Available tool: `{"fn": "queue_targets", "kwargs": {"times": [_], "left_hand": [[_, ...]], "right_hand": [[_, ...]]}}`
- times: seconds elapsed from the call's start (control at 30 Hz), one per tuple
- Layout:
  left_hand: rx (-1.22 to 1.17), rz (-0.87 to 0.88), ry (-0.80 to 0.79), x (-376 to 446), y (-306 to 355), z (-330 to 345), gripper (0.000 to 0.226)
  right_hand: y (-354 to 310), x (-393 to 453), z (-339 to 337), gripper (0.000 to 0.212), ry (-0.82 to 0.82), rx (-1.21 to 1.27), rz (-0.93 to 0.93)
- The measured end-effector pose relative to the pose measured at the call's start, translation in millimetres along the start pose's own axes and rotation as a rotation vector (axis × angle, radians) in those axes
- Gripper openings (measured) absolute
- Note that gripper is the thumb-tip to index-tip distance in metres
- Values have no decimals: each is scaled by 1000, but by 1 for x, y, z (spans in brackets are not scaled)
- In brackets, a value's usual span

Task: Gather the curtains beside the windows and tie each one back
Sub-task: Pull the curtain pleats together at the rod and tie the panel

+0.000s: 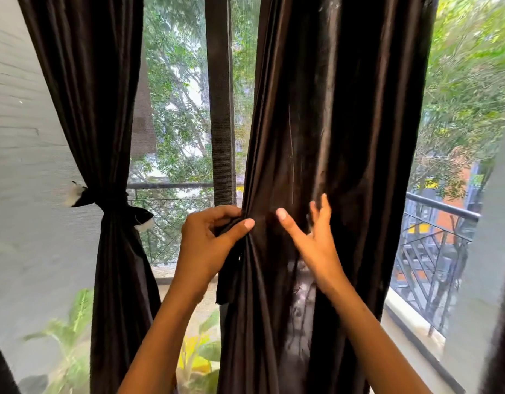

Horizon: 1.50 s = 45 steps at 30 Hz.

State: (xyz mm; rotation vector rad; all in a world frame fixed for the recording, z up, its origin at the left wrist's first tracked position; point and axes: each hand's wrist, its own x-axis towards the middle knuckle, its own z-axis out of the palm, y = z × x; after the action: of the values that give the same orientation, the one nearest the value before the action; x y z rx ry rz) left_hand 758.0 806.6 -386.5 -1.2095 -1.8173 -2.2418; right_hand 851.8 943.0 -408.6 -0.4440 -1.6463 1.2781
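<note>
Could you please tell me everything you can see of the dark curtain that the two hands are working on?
The middle curtain is dark brown, slightly shiny fabric hanging in long vertical folds before the window, not yet tied. The left hand pinches its left edge into a bunch, creases radiating from there. The right hand, fingers spread, presses against its front.

Probably home: curtains [339,137], balcony railing [441,206]

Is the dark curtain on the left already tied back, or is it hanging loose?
Tied back. The left curtain is cinched narrow at mid-height by a dark tie with white ends, and flares out again below it.
</note>
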Motion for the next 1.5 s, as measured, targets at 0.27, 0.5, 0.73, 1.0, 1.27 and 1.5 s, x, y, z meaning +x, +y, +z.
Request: {"fn": "queue_targets", "kwargs": {"times": [0.27, 0.5, 0.73, 1.0, 1.27, 1.5], "left_hand": [[286, 221, 173, -8, -4, 10, 17], [417, 420, 236, -23, -2, 24, 10], [453, 460, 222, -30, 1, 27, 13], [395, 416, 176, -26, 5, 33, 8], [393, 347, 189, -14, 2, 35, 7], [332, 305, 145, -9, 1, 39, 7]], "right_hand": [[4, -22, 4, 34, 382, -140, -442], [10, -53, 18, 50, 240, -436, -696], [7, -60, 16, 54, 50, -350, -652], [8, -52, 6, 34, -43, -341, -636], [-1, -15, -24, 101, 387, -428, -407], [7, -9, -20, 76, 135, -291, -350]]}}
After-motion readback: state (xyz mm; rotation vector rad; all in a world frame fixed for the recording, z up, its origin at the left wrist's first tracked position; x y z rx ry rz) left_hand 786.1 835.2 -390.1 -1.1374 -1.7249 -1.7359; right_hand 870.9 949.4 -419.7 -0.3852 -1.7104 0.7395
